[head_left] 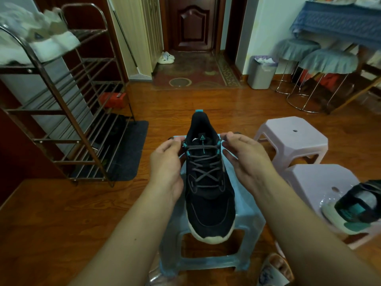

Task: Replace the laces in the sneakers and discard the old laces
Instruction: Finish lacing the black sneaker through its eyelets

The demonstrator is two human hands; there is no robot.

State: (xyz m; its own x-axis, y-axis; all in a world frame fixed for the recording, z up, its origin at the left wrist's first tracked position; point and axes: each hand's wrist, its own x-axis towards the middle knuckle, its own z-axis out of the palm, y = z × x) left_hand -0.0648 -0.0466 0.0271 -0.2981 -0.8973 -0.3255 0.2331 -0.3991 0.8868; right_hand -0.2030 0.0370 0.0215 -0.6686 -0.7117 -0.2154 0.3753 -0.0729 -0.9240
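Observation:
A black sneaker point(208, 203) with a white sole and teal eyelets stands on a light blue plastic stool point(249, 223), toe toward me. A grey lace point(203, 162) criss-crosses its eyelets up to the top. My left hand point(168, 162) pinches one lace end at the shoe's left top eyelet. On the opposite side my right hand point(243, 153) pinches the other lace end. A second sneaker point(356, 209), black with teal, lies on a pale pink stool point(309, 182) at the right edge.
Another pink stool point(292, 135) stands behind the first. A metal shoe rack point(68, 112) fills the left, with a dark mat point(127, 153) under it. A grey waste bin point(260, 73) stands by the far wall, beside two covered stools point(325, 60).

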